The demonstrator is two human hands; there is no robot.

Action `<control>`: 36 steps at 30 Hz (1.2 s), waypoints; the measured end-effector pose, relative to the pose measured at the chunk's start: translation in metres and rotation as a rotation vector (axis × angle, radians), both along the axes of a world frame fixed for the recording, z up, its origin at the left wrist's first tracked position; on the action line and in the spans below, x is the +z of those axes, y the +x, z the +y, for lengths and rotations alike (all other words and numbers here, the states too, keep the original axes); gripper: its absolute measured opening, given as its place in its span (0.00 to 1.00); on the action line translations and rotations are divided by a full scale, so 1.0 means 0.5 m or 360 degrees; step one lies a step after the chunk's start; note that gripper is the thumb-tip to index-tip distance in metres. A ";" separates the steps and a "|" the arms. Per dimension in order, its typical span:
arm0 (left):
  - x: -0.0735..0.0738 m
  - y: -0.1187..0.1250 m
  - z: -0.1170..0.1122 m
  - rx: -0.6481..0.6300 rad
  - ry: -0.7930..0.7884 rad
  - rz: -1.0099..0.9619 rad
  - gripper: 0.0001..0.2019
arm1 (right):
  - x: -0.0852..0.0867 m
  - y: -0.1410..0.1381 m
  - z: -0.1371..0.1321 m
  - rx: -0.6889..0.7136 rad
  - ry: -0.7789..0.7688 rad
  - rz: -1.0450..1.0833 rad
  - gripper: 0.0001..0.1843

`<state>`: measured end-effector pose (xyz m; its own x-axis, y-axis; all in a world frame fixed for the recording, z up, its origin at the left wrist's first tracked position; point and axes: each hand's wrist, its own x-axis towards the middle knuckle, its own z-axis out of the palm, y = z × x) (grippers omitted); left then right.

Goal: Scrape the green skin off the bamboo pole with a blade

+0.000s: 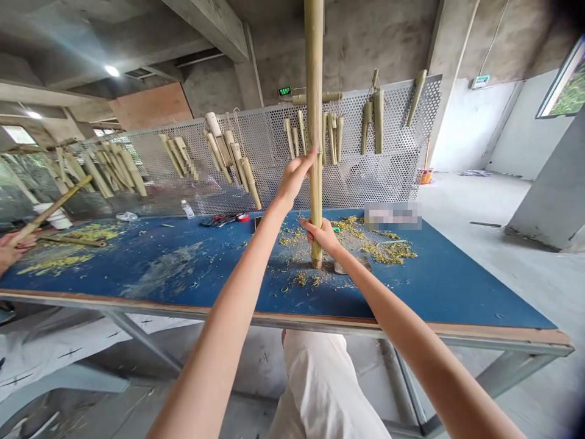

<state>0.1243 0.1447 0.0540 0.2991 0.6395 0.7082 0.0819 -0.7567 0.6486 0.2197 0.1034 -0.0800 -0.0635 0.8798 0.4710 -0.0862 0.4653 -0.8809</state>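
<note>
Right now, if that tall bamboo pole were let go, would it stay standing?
It would probably tip: the bamboo pole stands on one narrow end on the blue worktable, steadied by the left hand and right hand. It looks stiff, running straight without visible bending. Once down, its round shape would likely roll.

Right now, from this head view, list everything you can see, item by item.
Bamboo pole: one, pale green, upright, foot on the table.
Table: one, blue top, in front of the person.
Shavings: many, yellow-green, scattered on the table.
Metal screen: one, grey, perforated, behind the table.
Bamboo pieces: many, tan-green, hanging on the screen.
Water bottle: one, clear, at the table's far edge.
Bamboo stick: one, tan, far left, held by a co-worker's hand.
Left hand: one, gripping the pole high.
Right hand: one, gripping the pole low.
</note>
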 end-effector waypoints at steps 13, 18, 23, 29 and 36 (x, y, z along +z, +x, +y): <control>0.004 0.006 0.000 -0.0192 -0.0130 0.0017 0.21 | -0.004 0.001 0.004 -0.0033 0.0007 0.0020 0.22; -0.002 -0.001 -0.004 -0.0249 -0.0127 0.0176 0.22 | -0.006 0.004 0.007 -0.0031 0.0005 0.0041 0.22; -0.010 0.008 -0.013 -0.0149 -0.0165 0.0104 0.23 | -0.005 0.004 0.001 -0.0033 0.0039 0.0000 0.22; -0.058 -0.056 0.003 -0.0439 -0.0442 0.0820 0.32 | -0.008 0.007 0.006 -0.0068 0.0024 -0.0003 0.20; -0.045 -0.026 -0.011 -0.0433 -0.0445 0.0253 0.23 | -0.007 0.005 0.002 -0.0078 0.0025 -0.0094 0.25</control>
<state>0.1113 0.1392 0.0315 0.5752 0.6830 0.4502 0.0189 -0.5613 0.8274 0.2221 0.1046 -0.0834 -0.0483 0.8750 0.4817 -0.0111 0.4818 -0.8762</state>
